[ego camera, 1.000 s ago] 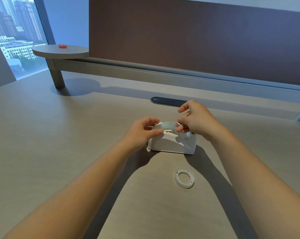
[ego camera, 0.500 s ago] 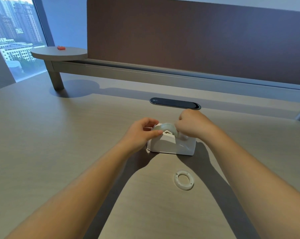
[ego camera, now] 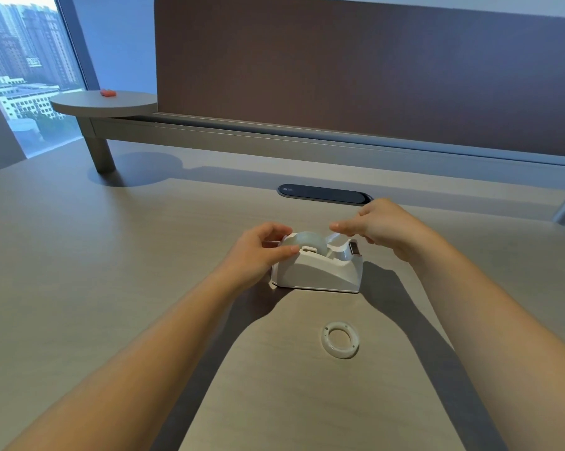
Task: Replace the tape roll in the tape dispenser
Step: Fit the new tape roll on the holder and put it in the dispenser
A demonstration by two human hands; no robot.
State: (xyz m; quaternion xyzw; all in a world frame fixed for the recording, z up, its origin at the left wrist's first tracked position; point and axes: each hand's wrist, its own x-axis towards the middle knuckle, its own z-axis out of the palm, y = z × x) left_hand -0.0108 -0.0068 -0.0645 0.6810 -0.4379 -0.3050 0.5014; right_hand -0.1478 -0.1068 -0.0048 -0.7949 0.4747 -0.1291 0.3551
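Observation:
A white tape dispenser (ego camera: pixel 320 273) stands on the desk at mid-frame, cutter end to the right. A clear tape roll (ego camera: pixel 305 240) sits in its cradle. My left hand (ego camera: pixel 263 252) grips the dispenser's left end, thumb against the roll's side. My right hand (ego camera: pixel 383 227) hovers above the cutter end, fingers pinched on a strip of tape (ego camera: pixel 336 239) that runs from the roll. An empty white tape core (ego camera: pixel 340 340) lies flat on the desk in front of the dispenser.
A dark oval cable port (ego camera: pixel 323 194) is set in the desk behind the dispenser. A brown divider panel (ego camera: pixel 372 66) closes off the far edge. A round side shelf (ego camera: pixel 103 104) with a small red object (ego camera: pixel 107 92) stands at the back left.
My right hand has lifted off the roll and moved right, drawing a strip of tape toward the cutter. My left hand stays on the dispenser.

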